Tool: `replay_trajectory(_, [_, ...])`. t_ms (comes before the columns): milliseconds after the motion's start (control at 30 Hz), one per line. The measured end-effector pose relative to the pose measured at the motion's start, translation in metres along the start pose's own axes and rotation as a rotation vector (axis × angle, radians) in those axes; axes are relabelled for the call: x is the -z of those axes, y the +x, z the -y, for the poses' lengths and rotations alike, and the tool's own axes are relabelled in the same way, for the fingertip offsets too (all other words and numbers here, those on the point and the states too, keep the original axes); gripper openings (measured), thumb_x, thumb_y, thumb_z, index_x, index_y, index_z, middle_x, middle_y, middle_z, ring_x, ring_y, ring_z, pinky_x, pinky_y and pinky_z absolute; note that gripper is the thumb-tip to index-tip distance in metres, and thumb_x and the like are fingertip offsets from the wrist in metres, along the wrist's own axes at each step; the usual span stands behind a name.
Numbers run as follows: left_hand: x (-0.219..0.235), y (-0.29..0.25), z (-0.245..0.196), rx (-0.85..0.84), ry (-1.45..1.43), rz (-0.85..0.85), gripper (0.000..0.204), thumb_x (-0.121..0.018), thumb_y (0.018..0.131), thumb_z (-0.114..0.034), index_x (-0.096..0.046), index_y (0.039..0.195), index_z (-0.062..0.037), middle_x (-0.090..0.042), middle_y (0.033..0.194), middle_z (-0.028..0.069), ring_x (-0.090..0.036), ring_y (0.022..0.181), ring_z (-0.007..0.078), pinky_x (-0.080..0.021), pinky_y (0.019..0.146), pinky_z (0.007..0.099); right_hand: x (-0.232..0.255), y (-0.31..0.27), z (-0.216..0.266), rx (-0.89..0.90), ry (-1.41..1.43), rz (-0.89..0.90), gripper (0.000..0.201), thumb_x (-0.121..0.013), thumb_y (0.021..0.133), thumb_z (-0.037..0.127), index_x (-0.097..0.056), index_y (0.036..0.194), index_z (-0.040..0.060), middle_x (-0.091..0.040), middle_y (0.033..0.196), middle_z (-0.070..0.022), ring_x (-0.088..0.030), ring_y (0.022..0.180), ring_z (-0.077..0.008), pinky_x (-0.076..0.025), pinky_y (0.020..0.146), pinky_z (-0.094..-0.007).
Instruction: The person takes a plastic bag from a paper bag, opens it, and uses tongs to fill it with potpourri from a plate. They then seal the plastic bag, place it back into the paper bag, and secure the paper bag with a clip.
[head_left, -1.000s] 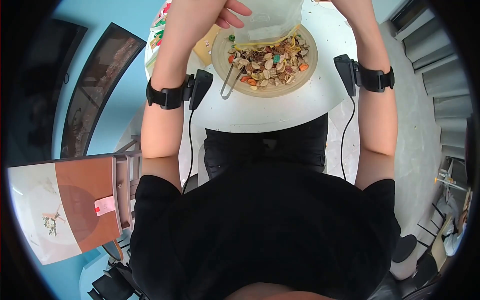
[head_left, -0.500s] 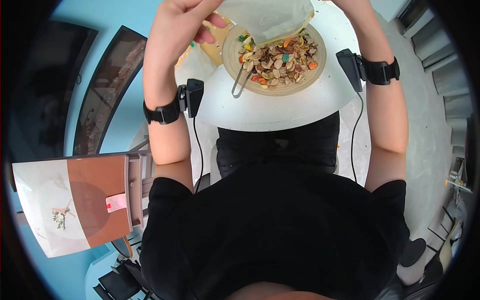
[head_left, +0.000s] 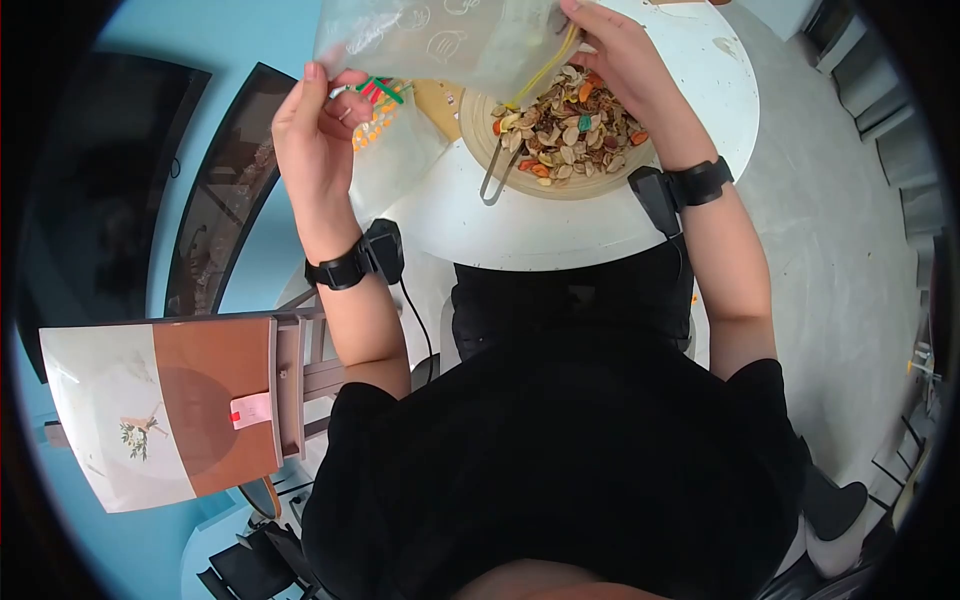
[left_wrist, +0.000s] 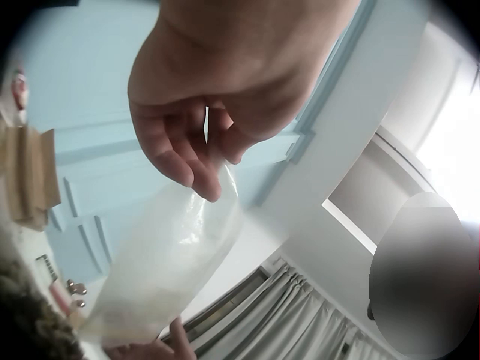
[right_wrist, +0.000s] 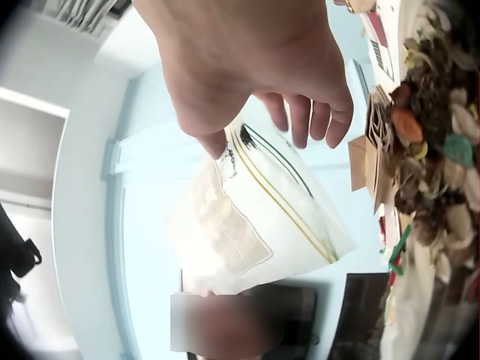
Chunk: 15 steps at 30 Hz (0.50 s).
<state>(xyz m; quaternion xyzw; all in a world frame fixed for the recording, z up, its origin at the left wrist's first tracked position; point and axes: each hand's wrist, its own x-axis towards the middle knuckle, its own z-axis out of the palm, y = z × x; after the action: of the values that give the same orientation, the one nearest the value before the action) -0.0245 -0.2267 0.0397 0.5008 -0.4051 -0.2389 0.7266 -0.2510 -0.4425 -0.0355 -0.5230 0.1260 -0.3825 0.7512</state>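
A translucent zip bag (head_left: 440, 40) is stretched between both hands above the table. The left hand (head_left: 325, 130) pinches its bottom corner; in the left wrist view the fingertips of that hand (left_wrist: 217, 97) close on the bag (left_wrist: 169, 255). The right hand (head_left: 625, 70) pinches the bag at its yellow-edged zip end; in the right wrist view that hand (right_wrist: 262, 82) holds the bag (right_wrist: 262, 217) between thumb and fingers. Under the zip end, a round plate (head_left: 560, 188) carries dried petals and leaves (head_left: 575, 140), with metal tongs (head_left: 492, 180) leaning on its near left edge.
On the white table (head_left: 520, 240), another bag (head_left: 400, 160) with orange and green print lies left of the plate, beside brown cardboard (head_left: 435, 105). A framed panel (head_left: 160, 415) stands at the left. Grey curtains (head_left: 880, 120) hang at the right.
The bag has moved up and left and now lies more sideways. The left hand has moved left and down; the right hand has come inward to the bag's zip end beside the plate.
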Motion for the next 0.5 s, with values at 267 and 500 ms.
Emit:
replay_trajectory(267, [0.061, -0.042, 0.023, 0.056, 0.255, -0.034, 0.046, -0.056, 0.107, -0.033, -0.072, 0.108, 0.0100, -0.065, 0.062, 0.0101, -0.059, 0.055, 0.0155, -0.046, 0.062, 0.0277, -0.007, 0.005, 0.007, 0.302, -0.249, -0.178, 0.023, -0.057, 0.107, 0.023, -0.068, 0.116, 0.0046, -0.069, 0.091, 0.0008, -0.062, 0.075, -0.0091, -0.050, 0.068, -0.0250])
replay_trajectory(500, [0.012, -0.065, 0.016, 0.044, 0.040, -0.013, 0.043, -0.061, 0.105, -0.035, -0.068, 0.124, 0.0036, -0.073, 0.098, 0.0059, -0.065, 0.079, 0.0083, -0.049, 0.071, 0.0233, -0.048, -0.033, 0.027, 0.185, -0.467, -0.037, 0.021, -0.064, 0.104, 0.027, -0.068, 0.103, 0.0068, -0.056, 0.060, 0.0075, -0.047, 0.050, -0.0009, -0.034, 0.048, -0.0206])
